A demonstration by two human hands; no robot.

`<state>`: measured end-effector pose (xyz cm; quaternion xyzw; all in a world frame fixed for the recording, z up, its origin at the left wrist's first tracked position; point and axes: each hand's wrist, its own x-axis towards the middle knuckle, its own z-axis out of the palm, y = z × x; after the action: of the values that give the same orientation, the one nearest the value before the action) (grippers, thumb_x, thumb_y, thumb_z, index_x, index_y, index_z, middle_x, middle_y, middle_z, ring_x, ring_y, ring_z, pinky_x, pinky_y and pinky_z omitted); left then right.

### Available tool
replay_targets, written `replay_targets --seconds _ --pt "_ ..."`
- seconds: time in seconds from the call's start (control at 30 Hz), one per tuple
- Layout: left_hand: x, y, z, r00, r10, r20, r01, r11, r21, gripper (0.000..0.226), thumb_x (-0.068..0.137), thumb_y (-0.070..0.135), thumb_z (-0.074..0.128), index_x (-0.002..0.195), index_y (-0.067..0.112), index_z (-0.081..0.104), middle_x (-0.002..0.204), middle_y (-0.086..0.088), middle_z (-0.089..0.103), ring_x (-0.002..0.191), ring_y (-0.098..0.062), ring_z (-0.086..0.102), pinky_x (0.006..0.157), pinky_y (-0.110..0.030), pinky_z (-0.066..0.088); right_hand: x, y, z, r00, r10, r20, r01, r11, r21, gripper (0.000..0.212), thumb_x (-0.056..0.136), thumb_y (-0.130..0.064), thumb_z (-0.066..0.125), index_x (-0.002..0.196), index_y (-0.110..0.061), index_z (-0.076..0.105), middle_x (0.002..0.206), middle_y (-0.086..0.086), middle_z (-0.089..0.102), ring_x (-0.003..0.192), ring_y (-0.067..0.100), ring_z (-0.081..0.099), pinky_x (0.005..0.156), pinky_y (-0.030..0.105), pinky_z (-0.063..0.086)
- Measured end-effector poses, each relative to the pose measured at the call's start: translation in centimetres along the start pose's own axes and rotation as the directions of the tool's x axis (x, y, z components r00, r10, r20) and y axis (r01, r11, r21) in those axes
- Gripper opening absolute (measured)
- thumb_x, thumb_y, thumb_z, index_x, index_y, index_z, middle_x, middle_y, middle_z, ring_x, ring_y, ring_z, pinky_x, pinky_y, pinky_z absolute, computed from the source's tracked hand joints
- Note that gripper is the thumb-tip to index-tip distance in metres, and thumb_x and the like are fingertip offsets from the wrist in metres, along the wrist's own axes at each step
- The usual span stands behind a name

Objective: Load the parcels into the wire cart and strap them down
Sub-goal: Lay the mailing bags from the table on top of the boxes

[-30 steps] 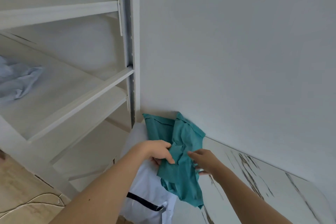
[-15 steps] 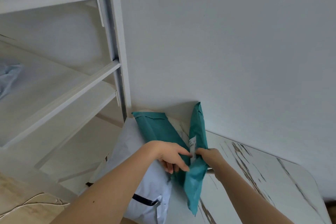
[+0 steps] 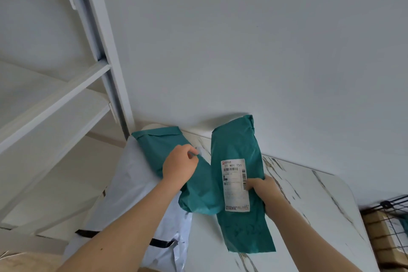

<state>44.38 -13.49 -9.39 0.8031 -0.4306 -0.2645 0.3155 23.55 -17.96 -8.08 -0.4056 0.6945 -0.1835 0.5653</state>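
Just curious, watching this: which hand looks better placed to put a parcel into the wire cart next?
Probably the right hand. It grips the labelled green parcel, and the wire cart stands on its side. The left hand lies on the other green parcel, farther off.
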Motion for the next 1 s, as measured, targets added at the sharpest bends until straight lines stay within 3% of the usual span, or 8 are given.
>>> replay_targets --seconds 0.2,0.33,0.43,0.5,0.6,0.7,0.83,1.0 --pt "0.3 0.8 2.2 0.983 0.068 0.171 -0.076 0.996 0.04 0.021 0.088 0.02 0.053 0.106 0.024 0.063 0.11 0.005 0.059 0.097 -0.013 0.056 0.078 -0.026 0.044 0.0 0.4 -1.6 0.994 -0.074 -0.086 0.075 0.997 0.015 0.041 0.073 0.013 0.049 0.109 -0.006 0.05 0.1 0.013 0.064 0.086 0.029 0.063 0.064 0.035 0.055" --pt "0.0 2.3 3.0 0.951 0.11 0.289 -0.157 0.977 0.146 0.03 0.09 0.02 0.051 0.119 0.022 0.058 0.12 0.003 0.057 0.105 -0.015 0.055 0.081 -0.027 0.044 -0.5 0.8 -3.5 0.973 -0.113 -0.199 0.114 0.993 -0.005 0.044 0.075 0.01 0.051 0.112 -0.012 0.043 0.099 0.01 0.059 0.093 0.032 0.06 0.075 0.044 0.056" --pt "-0.7 4.4 4.3 0.918 0.14 0.372 -0.195 0.974 0.115 0.04 0.089 0.024 0.052 0.129 0.021 0.05 0.129 -0.001 0.052 0.112 -0.017 0.053 0.088 -0.03 0.045 -1.3 1.2 -5.2 0.959 -0.143 -0.244 0.146 0.989 -0.007 0.05 0.076 0.01 0.052 0.118 -0.014 0.042 0.099 0.007 0.058 0.093 0.032 0.061 0.073 0.043 0.056" --pt "-1.5 6.2 5.2 0.886 0.117 0.449 -0.12 0.993 -0.021 0.05 0.088 0.028 0.057 0.135 0.02 0.043 0.132 -0.001 0.049 0.115 -0.017 0.052 0.089 -0.029 0.044 -2.1 1.4 -6.7 0.948 -0.181 -0.261 0.186 0.983 -0.004 0.055 0.075 0.01 0.053 0.122 -0.015 0.04 0.099 0.005 0.059 0.09 0.028 0.061 0.066 0.036 0.054" --pt "-3.4 8.8 6.7 0.825 0.053 0.563 0.116 0.959 -0.26 0.064 0.084 0.031 0.063 0.14 0.018 0.034 0.124 0.001 0.054 0.109 -0.015 0.054 0.081 -0.027 0.045 -3.6 1.9 -9.3 0.943 -0.202 -0.264 0.227 0.971 0.07 0.051 0.076 0.011 0.051 0.119 -0.015 0.043 0.094 0.002 0.06 0.079 0.019 0.061 0.056 0.029 0.049" --pt "-5.8 10.9 8.8 0.742 0.019 0.67 0.291 0.891 -0.348 0.049 0.087 0.023 0.061 0.132 0.015 0.044 0.118 0.002 0.061 0.105 -0.015 0.059 0.085 -0.03 0.051 -5.0 3.3 -12.1 0.961 -0.18 -0.21 0.21 0.969 0.132 0.049 0.077 0.011 0.049 0.118 -0.014 0.048 0.097 0.005 0.065 0.08 0.02 0.064 0.056 0.027 0.051" --pt "-9.8 13.5 12.3 0.735 0.052 0.676 0.272 0.891 -0.364 0.037 0.087 0.006 0.058 0.124 0.011 0.052 0.112 -0.003 0.065 0.094 -0.017 0.063 0.074 -0.028 0.054 -6.6 6.9 -16.9 0.976 -0.126 -0.179 0.157 0.973 0.17 0.05 0.079 0.008 0.057 0.124 -0.013 0.05 0.1 0.009 0.068 0.086 0.027 0.068 0.066 0.036 0.058" --pt "-15.1 18.1 16.8 0.793 0.097 0.601 0.159 0.92 -0.358 0.035 0.087 0.004 0.06 0.121 0.01 0.052 0.113 -0.005 0.063 0.1 -0.022 0.062 0.089 -0.037 0.052 -8.1 12.1 -24.2 0.959 -0.109 -0.262 0.141 0.984 0.107 0.068 0.076 -0.004 0.072 0.135 -0.021 0.044 0.101 0.008 0.066 0.09 0.028 0.066 0.081 0.046 0.056"
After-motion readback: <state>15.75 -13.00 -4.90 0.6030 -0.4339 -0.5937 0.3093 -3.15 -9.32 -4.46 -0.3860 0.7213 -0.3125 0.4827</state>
